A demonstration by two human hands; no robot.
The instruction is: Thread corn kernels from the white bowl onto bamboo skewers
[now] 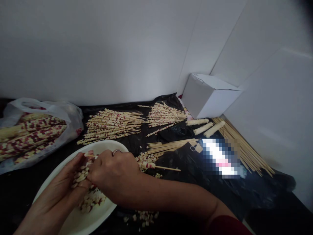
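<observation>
My left hand [62, 186] is cupped palm-up over a white bowl [110, 212], with corn kernels [81, 174] lying in it. Above its fingers, my right hand [112, 174] is closed, a ring on one finger. A short bit of stick with a reddish kernel shows between the two hands. In line with it, a partly threaded corn skewer [148, 165] emerges on the far side of my right fist, its bare end pointing right. The fist hides the stretch between. Loose pale and red kernels [94, 199] lie in the bowl.
Two fans of threaded skewers [112, 125] lie along the wall. A plastic bag [70, 117] of speckled corn cobs stands left. Bare sticks [168, 146], stripped cobs [202, 128], a white box [207, 96] and a blurred bright object [221, 158] are on the right. Scattered kernels [145, 217] lie near the bowl.
</observation>
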